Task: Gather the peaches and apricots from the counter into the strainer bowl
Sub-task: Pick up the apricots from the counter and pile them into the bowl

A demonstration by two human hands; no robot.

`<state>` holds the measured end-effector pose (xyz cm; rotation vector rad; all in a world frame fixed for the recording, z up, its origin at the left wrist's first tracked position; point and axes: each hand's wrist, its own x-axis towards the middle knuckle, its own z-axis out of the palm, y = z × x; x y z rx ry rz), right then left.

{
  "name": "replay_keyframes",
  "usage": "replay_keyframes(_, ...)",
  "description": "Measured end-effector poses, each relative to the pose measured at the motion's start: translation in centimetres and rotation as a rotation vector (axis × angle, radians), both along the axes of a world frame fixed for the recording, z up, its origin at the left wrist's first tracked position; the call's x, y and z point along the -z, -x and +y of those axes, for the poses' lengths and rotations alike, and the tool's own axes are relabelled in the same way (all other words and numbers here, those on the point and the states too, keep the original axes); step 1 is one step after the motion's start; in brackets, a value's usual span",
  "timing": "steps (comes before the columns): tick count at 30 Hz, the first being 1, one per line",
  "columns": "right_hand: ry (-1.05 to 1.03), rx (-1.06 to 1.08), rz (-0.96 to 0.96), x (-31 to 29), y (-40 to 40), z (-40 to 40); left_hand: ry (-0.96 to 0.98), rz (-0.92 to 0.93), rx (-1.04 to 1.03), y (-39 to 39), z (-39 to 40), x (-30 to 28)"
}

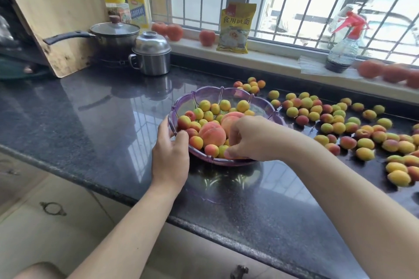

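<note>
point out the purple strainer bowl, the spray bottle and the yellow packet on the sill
purple strainer bowl [205, 94]: head view, bare far rim
spray bottle [343, 52]: head view, clear body
yellow packet [235, 27]: head view, printed front

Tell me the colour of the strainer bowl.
Translucent purple; the strainer bowl shows best in the head view.

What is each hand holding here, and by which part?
The left hand grips the purple plastic strainer bowl by its near-left rim. Whether the right hand, over the fruit inside, holds anything cannot be told.
</note>
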<state>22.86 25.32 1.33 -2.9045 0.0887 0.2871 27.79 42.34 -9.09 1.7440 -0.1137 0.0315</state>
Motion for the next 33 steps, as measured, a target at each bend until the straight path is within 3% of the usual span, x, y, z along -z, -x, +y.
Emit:
replay_keyframes(3, -0.113, 0.048, -0.149, 0.1, 0.9, -0.9, 0.01, -0.003, 0.009, -0.1, 0.0, 0.1)
replay_keyframes(6, -0.274, 0.287, -0.596, 1.1, 2.2, -3.9, -0.009, -0.004, 0.017, -0.1, -0.3, 0.2)
replay_keyframes(9, -0.143, 0.524, -0.934, 4.4, 4.2, -8.2, -0.005, -0.011, 0.013, -0.1, -0.6, 0.2)
replay_keyframes(14, -0.057, 0.921, -0.863, 8.1, 7.4, -12.8, -0.006, 0.0, 0.013, 0.1, -0.5, 0.1)
replay_keyframes(16, 0.01, 0.965, -0.818, 8.0, 7.6, -13.2, 0.006, 0.0, 0.008, 0.1, -0.4, 0.1)
replay_keyframes(22, 0.017, 1.01, -0.443, 8.1, 7.3, -12.5, 0.007, -0.006, -0.009, 0.2, -0.3, -0.1)
replay_keyframes(29, -0.151, 1.04, -0.629, 7.8, 7.6, -13.0, -0.002, -0.019, 0.009, -0.1, -0.2, 0.2)
replay_keyframes(33, -0.22, 0.842, -0.832, 7.6, 7.1, -11.8, 0.023, -0.031, 0.067, 0.2, -0.3, -0.5)
